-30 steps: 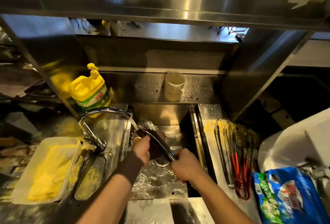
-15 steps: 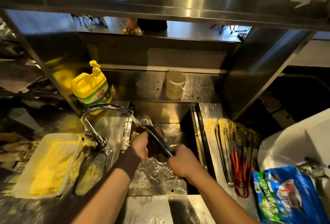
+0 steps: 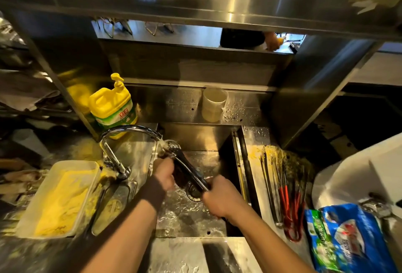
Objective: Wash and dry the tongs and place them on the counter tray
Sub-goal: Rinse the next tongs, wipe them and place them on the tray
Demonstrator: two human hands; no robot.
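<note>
A pair of dark metal tongs (image 3: 188,167) slants across the steel sink (image 3: 195,214), its tips up under the water running from the curved faucet (image 3: 128,130). My right hand (image 3: 219,198) grips the handle end low over the drain. My left hand (image 3: 164,172) is closed around the tongs' middle, pressing something dark against them; what it is I cannot tell. Water covers the sink floor.
Several more tongs with red handles (image 3: 289,198) lie on the counter right of the sink. A yellow soap bottle (image 3: 112,107), a white tray of yellow crumbs (image 3: 58,198), a plastic cup (image 3: 213,104) and a blue packet (image 3: 348,238) surround the basin. Another person's hand (image 3: 272,41) shows behind the shelf.
The tongs' tips have risen closer to the faucet spout, into the water stream. My left hand has slid a little along the tongs. A person behind the shelf has moved to the right.
</note>
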